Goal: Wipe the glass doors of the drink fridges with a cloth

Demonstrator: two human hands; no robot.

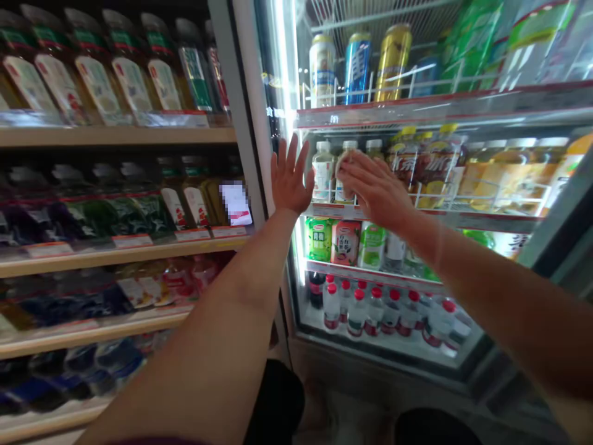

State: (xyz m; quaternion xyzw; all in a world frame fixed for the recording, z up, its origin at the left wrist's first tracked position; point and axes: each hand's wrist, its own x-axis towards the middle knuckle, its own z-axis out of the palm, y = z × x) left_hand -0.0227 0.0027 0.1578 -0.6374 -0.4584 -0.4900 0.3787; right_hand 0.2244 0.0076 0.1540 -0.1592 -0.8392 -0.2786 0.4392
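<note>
My left hand [291, 177] is raised with its fingers spread, at the left edge of a lit drinks fridge's glass door [296, 303]. Whether its palm presses on the glass or the frame I cannot tell. To its right, my right hand [373, 185] lies over a pale, crumpled cloth [343, 170], which shows at its fingertips against the glass. Behind that hand, through the door, stand small white-capped bottles [323, 170] and brown tea bottles [438, 164]. Most of the cloth is hidden by the fingers.
Left of the fridge, wooden shelves [115, 136] hold rows of bottles. A phone with a lit screen [235, 203] stands on the middle shelf. Inside the fridge are cans [356, 68] above and red-capped bottles [359, 312] at the bottom. My knees show below.
</note>
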